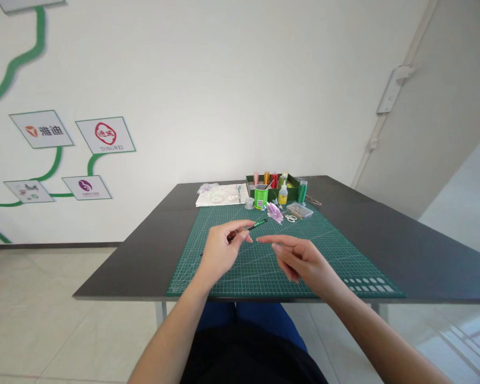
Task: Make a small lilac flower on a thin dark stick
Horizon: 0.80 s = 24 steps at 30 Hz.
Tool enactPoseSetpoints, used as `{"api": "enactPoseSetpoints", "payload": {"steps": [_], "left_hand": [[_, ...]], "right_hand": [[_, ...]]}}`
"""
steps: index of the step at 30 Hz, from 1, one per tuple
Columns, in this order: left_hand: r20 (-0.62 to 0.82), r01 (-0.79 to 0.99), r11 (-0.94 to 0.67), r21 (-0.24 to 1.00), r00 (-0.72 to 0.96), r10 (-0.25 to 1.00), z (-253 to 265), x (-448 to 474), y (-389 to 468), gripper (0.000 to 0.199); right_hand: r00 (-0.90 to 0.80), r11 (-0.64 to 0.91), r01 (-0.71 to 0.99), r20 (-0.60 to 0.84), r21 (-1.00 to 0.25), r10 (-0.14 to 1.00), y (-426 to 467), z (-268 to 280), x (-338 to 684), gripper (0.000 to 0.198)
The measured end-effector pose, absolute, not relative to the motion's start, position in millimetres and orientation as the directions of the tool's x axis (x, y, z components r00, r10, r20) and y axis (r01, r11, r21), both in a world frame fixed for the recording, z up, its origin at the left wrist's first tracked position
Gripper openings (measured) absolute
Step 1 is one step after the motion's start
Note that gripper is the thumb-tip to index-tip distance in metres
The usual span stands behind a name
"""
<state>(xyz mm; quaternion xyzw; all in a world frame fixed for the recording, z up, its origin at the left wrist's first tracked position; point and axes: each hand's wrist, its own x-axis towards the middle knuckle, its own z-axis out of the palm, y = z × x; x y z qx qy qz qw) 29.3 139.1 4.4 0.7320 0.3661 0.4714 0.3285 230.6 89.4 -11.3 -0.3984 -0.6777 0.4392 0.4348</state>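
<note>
Over the front middle of the green cutting mat (224, 277), my left hand (224, 245) is closed in a pinch. It holds a thin dark stick with a green section (258, 224), slanting up to the right; what kind of tool it is I cannot make out. My right hand (300, 258) hovers just to its right, index finger stretched toward the left fingertips and the other fingers loosely bent. Nothing shows in it. Beyond the hands lie a pale purple flower (274, 213) and small white-handled scissors (290, 218).
At the back stand a green can (261, 197), a yellow-labelled glue bottle (282, 194), a green spool (302, 192) and a dark green box (293, 188) holding colored spools. A clear case (300, 210), a small white tub (249, 203) and white sheets (220, 196) lie nearby.
</note>
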Motion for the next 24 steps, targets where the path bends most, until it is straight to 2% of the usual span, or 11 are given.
{"api": "enactPoseSetpoints", "payload": {"steps": [4,9,15,18,24], "left_hand": [[0.444,0.249,-0.522,0.816,0.31,0.841,4,28,136,0.026],[0.449,0.262,-0.537,0.802,0.329,0.831,6,27,132,0.02],[0.458,0.329,-0.595,0.734,0.408,0.79,12,27,125,0.019],[0.469,0.344,-0.619,0.706,0.429,0.772,15,28,120,0.02],[0.481,0.327,-0.645,0.691,0.459,0.747,19,30,109,0.022]], "right_hand": [[-0.355,0.388,0.276,0.282,-0.879,0.891,71,2,237,0.048],[-0.466,0.511,0.436,0.299,-0.741,0.833,50,37,245,0.042],[-0.574,0.723,0.447,0.451,-0.526,0.683,56,98,248,0.036],[-0.564,0.714,0.46,0.447,-0.528,0.694,74,124,245,0.032],[-0.551,0.673,0.405,0.422,-0.619,0.72,123,149,241,0.031]]}}
